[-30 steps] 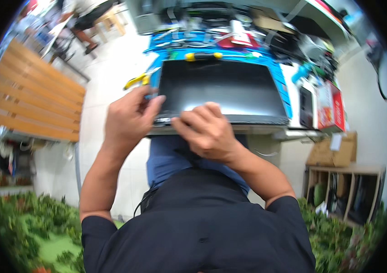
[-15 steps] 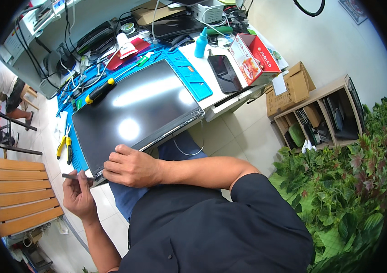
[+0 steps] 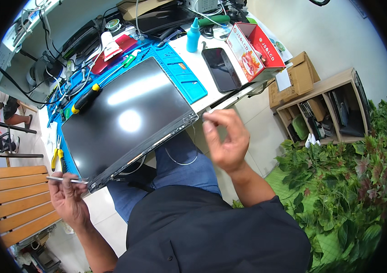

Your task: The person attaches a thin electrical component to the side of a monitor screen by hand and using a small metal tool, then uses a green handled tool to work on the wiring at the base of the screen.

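Observation:
A dark laptop screen panel (image 3: 125,120) lies face up on a blue work mat (image 3: 177,75) on the bench, its near edge hanging over my lap. My left hand (image 3: 68,198) pinches a thin metal strip (image 3: 66,179) at the panel's near left corner. My right hand (image 3: 225,139) hovers just off the panel's near right corner, fingers loosely curled and apart, holding nothing that I can see. A thin cable (image 3: 180,159) dangles below the panel's near edge.
A yellow-and-black screwdriver (image 3: 86,98) lies at the panel's far left. Yellow-handled pliers (image 3: 57,157) sit on the mat's left. A phone (image 3: 221,69), a teal bottle (image 3: 193,35) and a red box (image 3: 255,50) stand to the right. Wooden bench (image 3: 14,200) left, shelf (image 3: 330,107) and plants (image 3: 352,191) right.
My right hand has lifted off the panel's near edge and moved right, past its corner. My left hand still holds the metal strip at the left corner. The view has swung slightly.

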The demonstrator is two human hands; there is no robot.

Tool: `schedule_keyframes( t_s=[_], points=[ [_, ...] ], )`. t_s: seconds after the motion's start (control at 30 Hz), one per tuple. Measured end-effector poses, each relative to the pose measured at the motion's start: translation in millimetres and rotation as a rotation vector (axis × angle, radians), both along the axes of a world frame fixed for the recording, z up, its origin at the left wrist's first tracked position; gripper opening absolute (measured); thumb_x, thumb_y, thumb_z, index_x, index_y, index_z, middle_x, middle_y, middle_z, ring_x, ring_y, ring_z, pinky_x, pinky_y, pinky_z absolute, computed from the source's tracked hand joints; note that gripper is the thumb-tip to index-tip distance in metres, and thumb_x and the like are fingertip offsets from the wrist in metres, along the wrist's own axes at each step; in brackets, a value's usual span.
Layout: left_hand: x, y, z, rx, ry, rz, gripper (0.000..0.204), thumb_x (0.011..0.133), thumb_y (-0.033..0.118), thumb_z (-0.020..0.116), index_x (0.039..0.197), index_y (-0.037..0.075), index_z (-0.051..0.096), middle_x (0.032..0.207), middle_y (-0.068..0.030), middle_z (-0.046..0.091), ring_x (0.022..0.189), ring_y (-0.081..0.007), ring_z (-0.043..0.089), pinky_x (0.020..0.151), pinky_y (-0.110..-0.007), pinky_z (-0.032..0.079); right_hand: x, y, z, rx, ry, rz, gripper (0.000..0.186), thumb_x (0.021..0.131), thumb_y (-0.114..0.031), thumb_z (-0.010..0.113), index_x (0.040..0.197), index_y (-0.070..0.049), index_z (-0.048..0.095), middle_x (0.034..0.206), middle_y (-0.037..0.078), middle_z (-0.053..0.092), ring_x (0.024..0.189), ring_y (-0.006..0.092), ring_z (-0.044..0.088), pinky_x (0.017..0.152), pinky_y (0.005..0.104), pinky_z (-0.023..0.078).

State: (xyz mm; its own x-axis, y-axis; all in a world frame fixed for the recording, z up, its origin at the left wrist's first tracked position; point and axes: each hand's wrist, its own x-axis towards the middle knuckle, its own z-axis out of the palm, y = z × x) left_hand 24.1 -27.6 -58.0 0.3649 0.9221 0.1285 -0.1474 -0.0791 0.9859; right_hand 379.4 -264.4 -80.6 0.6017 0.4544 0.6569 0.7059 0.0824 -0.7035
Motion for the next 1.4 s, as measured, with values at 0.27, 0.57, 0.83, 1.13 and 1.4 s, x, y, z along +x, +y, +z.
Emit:
schedule_keyframes(
  t_s=[0.27,0.57,0.83,1.13,1.4],
  points=[
    [139.0,-41.1,35.7,0.283,0.081,-0.410,0.040,0.104,-0.009,0.070,0.140,0.000,0.054,0.119,-0.0189,0.074,0.105,-0.0252,0.079,0.092,-0.036,0.066,23.7,-6.0,-42.3,-0.085,0.333,0.009,0.011,0.102,-0.005,0.077,0.111,0.000,0.079,0.093,0.007,0.076,0.079,0.0124,0.066,0.073,0.0280,0.054],
    [244.0,-57.5,30.9,0.698,0.289,-0.609,0.027,0.098,-0.013,0.075,0.123,-0.005,0.069,0.112,-0.0162,0.079,0.106,-0.0259,0.082,0.090,-0.035,0.068,29.9,4.0,-47.4,-0.050,0.364,0.101,0.011,0.100,-0.004,0.079,0.111,-0.001,0.080,0.095,0.008,0.078,0.076,0.0135,0.067,0.070,0.0286,0.055],
    [267.8,-61.7,29.6,0.877,0.424,-0.639,0.030,0.091,-0.008,0.084,0.120,-0.003,0.075,0.100,-0.0110,0.083,0.093,-0.0195,0.085,0.082,-0.030,0.067,40.8,-2.5,-42.7,-0.052,0.346,0.184,0.011,0.099,0.002,0.078,0.110,0.000,0.079,0.096,0.011,0.078,0.076,0.0173,0.072,0.067,0.0294,0.056],
    [277.1,-61.5,30.1,0.850,0.460,-0.645,0.035,0.090,-0.005,0.086,0.124,0.000,0.077,0.098,-0.0098,0.083,0.087,-0.0177,0.084,0.078,-0.029,0.065,52.2,-7.7,-39.5,-0.081,0.347,0.204,0.012,0.099,0.002,0.077,0.111,0.001,0.078,0.094,0.012,0.076,0.075,0.0180,0.072,0.066,0.0301,0.056],
    [283.8,-59.7,38.0,0.886,0.588,-0.712,0.035,0.091,-0.002,0.085,0.125,0.004,0.077,0.099,-0.0095,0.082,0.086,-0.0201,0.083,0.078,-0.032,0.066,53.3,-10.4,-43.8,-0.068,0.333,0.191,0.012,0.099,0.001,0.078,0.111,0.001,0.078,0.095,0.011,0.077,0.075,0.0177,0.072,0.066,0.0296,0.056]
  ],
)
